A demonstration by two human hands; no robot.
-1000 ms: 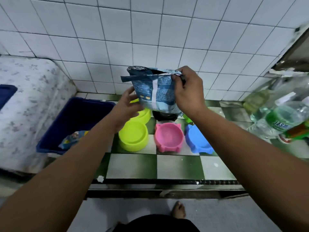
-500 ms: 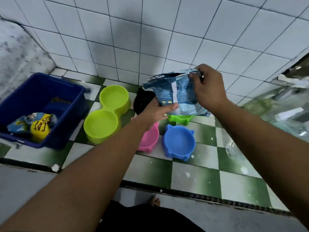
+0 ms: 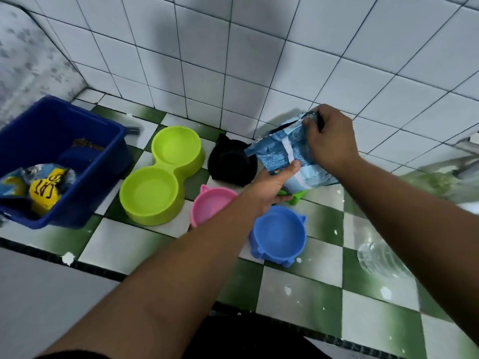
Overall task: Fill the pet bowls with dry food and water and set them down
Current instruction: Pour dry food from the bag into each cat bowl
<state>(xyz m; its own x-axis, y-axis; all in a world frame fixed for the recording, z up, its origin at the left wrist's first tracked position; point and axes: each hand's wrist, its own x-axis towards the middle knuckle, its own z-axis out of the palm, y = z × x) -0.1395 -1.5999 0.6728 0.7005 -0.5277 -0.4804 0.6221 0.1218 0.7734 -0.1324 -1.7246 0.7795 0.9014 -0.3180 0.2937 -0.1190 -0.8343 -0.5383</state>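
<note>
Both hands hold a light-blue pet food bag (image 3: 283, 151) above the tiled counter. My right hand (image 3: 330, 141) pinches its torn top edge; my left hand (image 3: 269, 187) grips its lower left side. The bag tilts left, its mouth over a black cat-eared bowl (image 3: 229, 164). In front lie a pink bowl (image 3: 211, 203) and a blue bowl (image 3: 278, 235), both empty. A green bowl (image 3: 298, 198) is mostly hidden under the bag. A lime double bowl (image 3: 160, 177) sits empty to the left.
A dark blue tub (image 3: 85, 161) at the left holds a yellow-and-blue food pouch (image 3: 44, 187). A clear plastic bottle (image 3: 381, 260) lies at the right under my forearm. The white tiled wall (image 3: 233, 60) rises just behind the bowls. The counter's front edge (image 3: 103, 270) runs below.
The view has swung right and down. The bag has moved right and lower with both hands on it, tilting toward the black bowl.
</note>
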